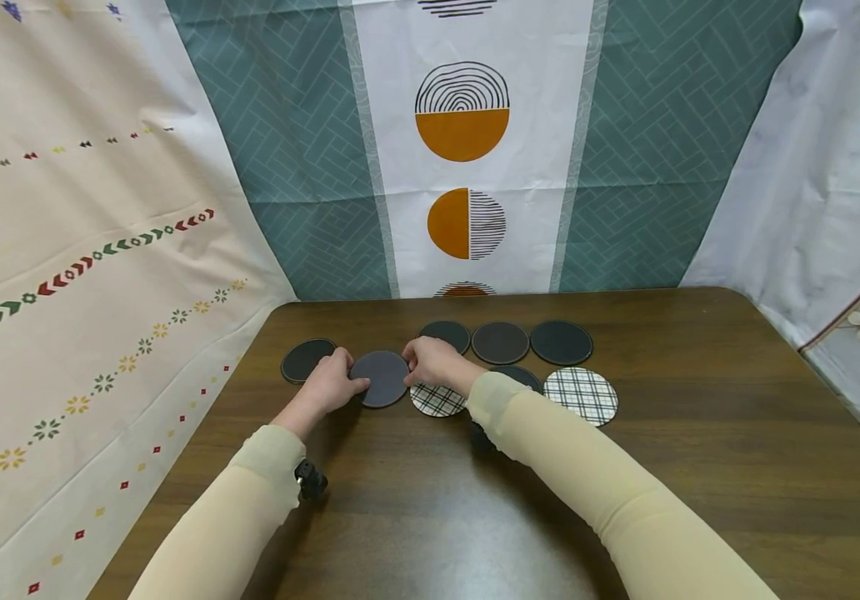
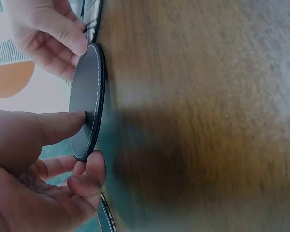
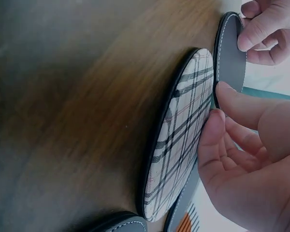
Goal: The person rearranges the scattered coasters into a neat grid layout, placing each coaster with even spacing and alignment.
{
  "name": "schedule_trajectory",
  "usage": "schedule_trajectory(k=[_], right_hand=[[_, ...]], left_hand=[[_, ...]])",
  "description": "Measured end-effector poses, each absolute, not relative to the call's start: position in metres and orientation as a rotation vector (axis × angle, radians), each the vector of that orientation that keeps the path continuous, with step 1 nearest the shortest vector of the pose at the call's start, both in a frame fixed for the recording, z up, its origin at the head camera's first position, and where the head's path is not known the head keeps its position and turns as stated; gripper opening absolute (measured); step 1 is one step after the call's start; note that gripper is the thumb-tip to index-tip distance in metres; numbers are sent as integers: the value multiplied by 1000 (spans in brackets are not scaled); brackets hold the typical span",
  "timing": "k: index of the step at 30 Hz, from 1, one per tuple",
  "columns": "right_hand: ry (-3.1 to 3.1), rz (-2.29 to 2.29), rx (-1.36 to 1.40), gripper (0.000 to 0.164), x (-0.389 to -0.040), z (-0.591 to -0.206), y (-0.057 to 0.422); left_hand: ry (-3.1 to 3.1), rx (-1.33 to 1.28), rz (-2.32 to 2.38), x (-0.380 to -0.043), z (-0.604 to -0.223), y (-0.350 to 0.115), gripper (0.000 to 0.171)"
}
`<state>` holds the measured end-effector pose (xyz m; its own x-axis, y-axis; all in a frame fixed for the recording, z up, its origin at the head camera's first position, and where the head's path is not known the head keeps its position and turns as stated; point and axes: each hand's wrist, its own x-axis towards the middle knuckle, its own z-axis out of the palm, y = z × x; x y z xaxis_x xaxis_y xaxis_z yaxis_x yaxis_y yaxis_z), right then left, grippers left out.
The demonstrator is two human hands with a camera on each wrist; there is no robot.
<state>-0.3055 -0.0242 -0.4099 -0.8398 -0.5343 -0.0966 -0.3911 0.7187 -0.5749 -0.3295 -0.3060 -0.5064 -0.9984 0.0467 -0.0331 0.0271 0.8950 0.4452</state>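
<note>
A round dark grey coaster (image 1: 379, 380) with pale stitching lies between both hands near the table's left side. My left hand (image 1: 327, 385) holds its left edge, the thumb (image 2: 67, 126) on the top face and the fingers round the rim. At the opposite edge, my right hand (image 1: 439, 364) pinches the rim between thumb and fingertips. Beneath the right hand is a plaid coaster (image 3: 181, 140), white with black lines, close beside the grey one. A black coaster (image 1: 302, 363) lies just beyond the left hand.
Along the back sit a black coaster (image 1: 447, 333), a dark brown one (image 1: 501, 342) and another black one (image 1: 561, 342). A second plaid coaster (image 1: 582, 395) lies to the right. The right sleeve partly covers a dark coaster (image 1: 520, 375). Patterned cloth (image 1: 295, 150) hangs behind the wooden table (image 1: 700, 400).
</note>
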Motion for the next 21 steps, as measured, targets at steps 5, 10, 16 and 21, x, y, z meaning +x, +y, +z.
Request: schedule_trajectory(k=[5,10,16,21], right_hand=[[2662,-789,-743,47,-307,-412,-24],[2651,-776,-756,47,-308,-414,-23],[2626,-793,-761,48,-308,-415,-22],[2608,-807,-760,48,-308,-414,-22]], left_hand=[[3013,65,706,-328,-507,-304,48],[3000,52,707,-323,-505,-302,48],[2991,64,694,-319,-504,-301,48],[2994,67,670,-318,-505,-301,49]])
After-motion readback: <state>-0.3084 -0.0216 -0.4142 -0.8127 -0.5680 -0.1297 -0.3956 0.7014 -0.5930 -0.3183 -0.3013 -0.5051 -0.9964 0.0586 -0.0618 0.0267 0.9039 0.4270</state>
